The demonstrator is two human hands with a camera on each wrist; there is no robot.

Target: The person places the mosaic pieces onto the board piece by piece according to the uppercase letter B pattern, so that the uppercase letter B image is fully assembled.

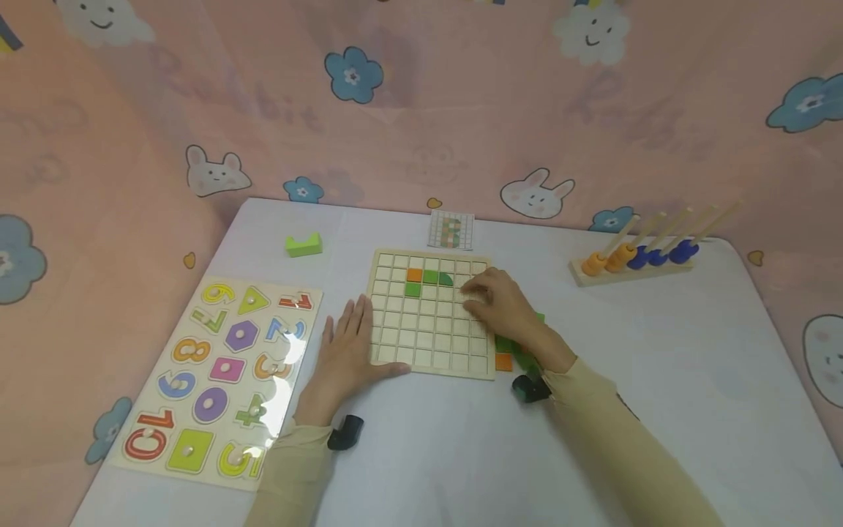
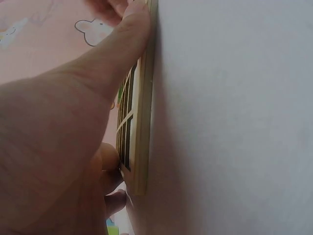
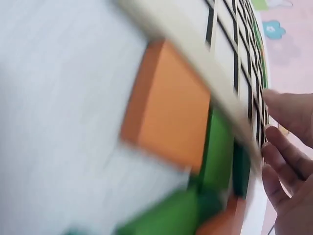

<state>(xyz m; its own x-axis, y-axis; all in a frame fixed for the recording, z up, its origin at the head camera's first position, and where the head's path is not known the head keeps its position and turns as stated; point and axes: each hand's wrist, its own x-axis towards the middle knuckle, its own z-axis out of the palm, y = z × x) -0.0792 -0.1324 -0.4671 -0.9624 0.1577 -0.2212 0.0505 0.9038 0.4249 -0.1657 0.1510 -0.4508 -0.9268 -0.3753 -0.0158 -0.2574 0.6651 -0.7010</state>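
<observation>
- A white surface is carrying the things
- A number board is lying left of the left hand
- A grid board is lying in the middle
- A peg stand is standing far right
- The left hand is resting along the grid board's left edge, grip spread, thumb on the near edge
- The right hand is reaching over its right side, grip loosely curved, thumb and fingers parted
- A pattern card is lying just beyond it
- An orange block is lying beside its right edge
- An orange square and a green quarter-round are occupying far cells
</observation>
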